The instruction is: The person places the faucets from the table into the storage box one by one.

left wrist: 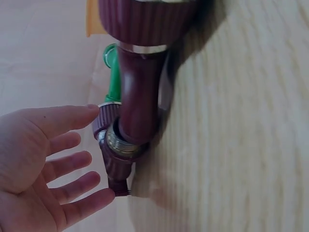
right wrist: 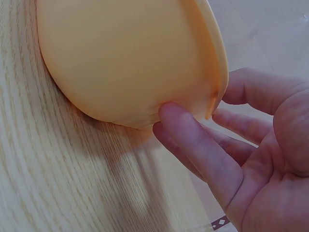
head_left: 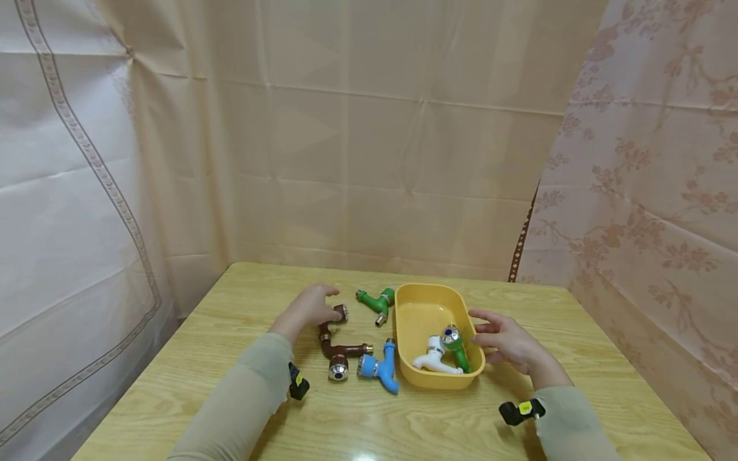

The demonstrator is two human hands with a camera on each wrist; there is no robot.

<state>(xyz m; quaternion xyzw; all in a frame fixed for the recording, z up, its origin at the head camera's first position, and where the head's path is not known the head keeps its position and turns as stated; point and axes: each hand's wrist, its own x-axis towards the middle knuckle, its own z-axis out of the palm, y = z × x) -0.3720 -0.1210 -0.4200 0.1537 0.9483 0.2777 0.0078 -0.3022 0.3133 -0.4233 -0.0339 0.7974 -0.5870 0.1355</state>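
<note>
My left hand is over the farther brown tap, its fingers spread and relaxed. In the left wrist view the thumb and little finger reach right to that tap, and nothing is gripped. A second brown tap with a chrome-ringed knob lies nearer on the table. My right hand is at the right wall of a yellow plastic basin. Its loosely extended fingers meet the basin's outer wall in the right wrist view. Inside the basin lie a white tap and a green tap.
Another green tap lies left of the basin, toward the back. A blue tap is close to the basin's front left corner. All stand on a wooden table, with a cloth curtain behind and at both sides.
</note>
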